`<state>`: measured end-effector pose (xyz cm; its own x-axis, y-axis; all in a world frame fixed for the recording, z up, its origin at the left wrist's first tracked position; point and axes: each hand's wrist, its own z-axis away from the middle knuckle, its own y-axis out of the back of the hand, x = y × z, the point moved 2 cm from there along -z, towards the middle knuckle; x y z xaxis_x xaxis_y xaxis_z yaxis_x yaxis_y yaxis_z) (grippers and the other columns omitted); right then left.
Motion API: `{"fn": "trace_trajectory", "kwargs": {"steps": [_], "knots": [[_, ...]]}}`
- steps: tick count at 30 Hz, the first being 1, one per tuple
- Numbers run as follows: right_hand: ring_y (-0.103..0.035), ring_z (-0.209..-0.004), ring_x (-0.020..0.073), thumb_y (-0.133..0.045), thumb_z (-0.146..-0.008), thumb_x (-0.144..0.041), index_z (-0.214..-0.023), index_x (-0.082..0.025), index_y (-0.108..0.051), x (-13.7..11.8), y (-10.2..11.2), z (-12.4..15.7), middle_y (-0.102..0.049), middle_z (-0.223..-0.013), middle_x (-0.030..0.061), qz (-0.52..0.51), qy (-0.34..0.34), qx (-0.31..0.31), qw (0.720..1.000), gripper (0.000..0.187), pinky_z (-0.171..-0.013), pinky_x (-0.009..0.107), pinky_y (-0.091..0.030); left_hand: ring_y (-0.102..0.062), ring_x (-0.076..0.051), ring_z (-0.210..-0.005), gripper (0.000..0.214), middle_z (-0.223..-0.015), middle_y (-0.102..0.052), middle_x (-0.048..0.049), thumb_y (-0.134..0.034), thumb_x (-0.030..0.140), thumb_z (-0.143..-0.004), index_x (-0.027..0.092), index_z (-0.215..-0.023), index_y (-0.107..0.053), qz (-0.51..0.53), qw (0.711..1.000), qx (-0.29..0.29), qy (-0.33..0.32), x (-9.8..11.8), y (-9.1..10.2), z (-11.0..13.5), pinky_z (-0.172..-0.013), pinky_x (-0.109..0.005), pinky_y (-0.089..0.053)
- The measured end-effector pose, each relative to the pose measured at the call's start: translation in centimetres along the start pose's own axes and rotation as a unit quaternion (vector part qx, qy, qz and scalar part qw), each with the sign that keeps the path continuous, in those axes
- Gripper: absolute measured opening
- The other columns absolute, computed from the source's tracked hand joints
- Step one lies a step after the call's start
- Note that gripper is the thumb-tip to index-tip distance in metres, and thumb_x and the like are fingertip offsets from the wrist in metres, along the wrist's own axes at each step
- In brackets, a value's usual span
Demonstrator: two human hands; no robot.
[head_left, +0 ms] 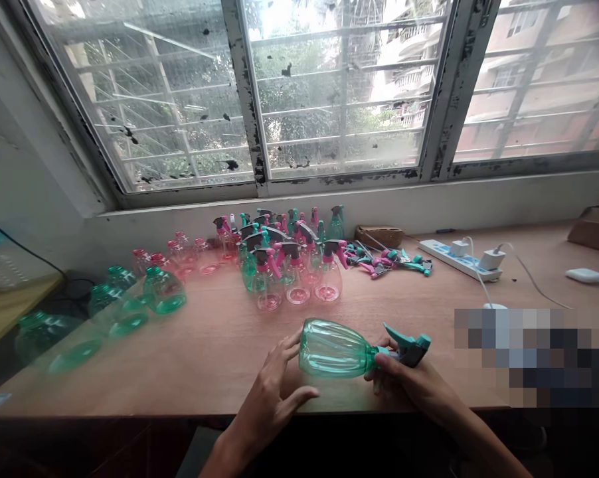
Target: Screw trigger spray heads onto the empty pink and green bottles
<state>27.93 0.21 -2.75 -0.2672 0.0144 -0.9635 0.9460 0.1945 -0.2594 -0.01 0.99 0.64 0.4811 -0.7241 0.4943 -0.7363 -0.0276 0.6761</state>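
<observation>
Green btl (334,348): sideways over bench (204,372), contents unclear.
L hand (278,382): fingers spread at btl's base (303,348).
R hand (399,373): pinching btl by trigger head (415,350).
Capped btls (297,282): behind, nr trigger pile (392,260).
Power strip (443,253): far R.

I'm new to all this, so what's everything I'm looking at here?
Table: one, brown, below the window
Window: one, grey-framed, beyond the table
Spray bottles: more than ten, pink and green, table's middle back
Open green bottles: at least four, green, table's left
Open pink bottles: several, pink, table's back left
Loose sprayers: a pile, pink, teal and black, right of the spray bottles
Power strip: one, white and blue, table's right
Plugs: two, white, in the strip
Box: one, brown, far right
Held bottle: one, green, tipped sideways, near the front edge
Left grip: one, bare, open by the held bottle's base
Right grip: one, bare, closed at its sprayer end
</observation>
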Motion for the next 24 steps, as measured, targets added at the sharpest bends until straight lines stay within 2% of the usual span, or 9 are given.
{"fn": "trace_trajectory", "kwargs": {"steps": [4,9,12,14,18,24], "knots": [[-0.069,-0.058,0.0159,-0.078,-0.085,-0.051,-0.088,-0.017,-0.068,0.08,0.03,-0.02,-0.079,-0.075,0.0062,0.003,0.005,-0.01,1.0,0.035,-0.054,0.024,-0.047,-0.047,-0.029,-0.144,0.041,-0.159,-0.046,-0.0114,-0.05,0.03,-0.105,0.028,-0.146,-0.048,0.029,1.0,-0.01,0.006,-0.03,0.17,-0.14,-0.116,-0.047,-0.045],[-0.07,-0.057,0.0161,-0.077,-0.085,-0.052,-0.087,-0.017,-0.067,0.01,0.11,-0.14,-0.079,-0.073,0.0059,0.001,0.002,0.0,1.0,0.036,-0.054,0.024,-0.046,-0.046,-0.028,-0.145,0.042,-0.16,-0.044,-0.0101,-0.051,0.023,-0.105,0.028,-0.146,-0.05,0.022,1.0,0.003,-0.011,0.09,0.06,-0.21,-0.116,-0.045,-0.046],[-0.069,-0.057,0.0179,-0.078,-0.083,-0.054,-0.087,-0.017,-0.067,-0.11,-0.02,-0.06,-0.079,-0.072,0.0068,0.004,-0.001,0.007,1.0,0.039,-0.054,0.027,-0.047,-0.05,-0.031,-0.142,0.048,-0.155,-0.05,-0.0125,-0.063,0.034,-0.099,0.027,-0.144,-0.052,0.017,1.0,0.007,-0.008,0.13,0.21,-0.1,-0.114,-0.047,-0.047],[-0.069,-0.056,0.0191,-0.079,-0.081,-0.055,-0.087,-0.017,-0.067,-0.18,-0.15,0.0,-0.079,-0.072,0.0073,0.009,-0.002,0.009,1.0,0.04,-0.054,0.028,-0.047,-0.05,-0.032,-0.142,0.049,-0.154,-0.052,-0.0134,-0.062,0.038,-0.099,0.026,-0.145,-0.052,0.018,1.0,0.007,-0.011,0.16,0.34,-0.08,-0.115,-0.048,-0.047],[-0.068,-0.057,0.0186,-0.077,-0.084,-0.054,-0.085,-0.017,-0.066,-0.26,-0.22,-0.04,-0.078,-0.071,0.0068,0.016,0.0,0.015,1.0,0.038,-0.054,0.028,-0.046,-0.049,-0.029,-0.143,0.041,-0.157,-0.048,-0.0114,-0.048,0.026,-0.106,0.027,-0.147,-0.051,0.025,0.999,0.009,-0.03,0.38,0.37,-0.33,-0.116,-0.045,-0.047],[-0.068,-0.053,0.0174,-0.078,-0.083,-0.055,-0.083,-0.019,-0.063,0.03,0.08,-0.08,-0.077,-0.068,0.0059,-0.02,-0.014,0.036,0.999,0.039,-0.05,0.025,-0.042,-0.055,-0.028,-0.137,0.043,-0.154,-0.052,-0.01,-0.054,0.019,-0.103,0.031,-0.145,-0.055,-0.001,0.998,0.021,-0.06,0.82,0.2,-0.61,-0.109,-0.042,-0.053]]}}
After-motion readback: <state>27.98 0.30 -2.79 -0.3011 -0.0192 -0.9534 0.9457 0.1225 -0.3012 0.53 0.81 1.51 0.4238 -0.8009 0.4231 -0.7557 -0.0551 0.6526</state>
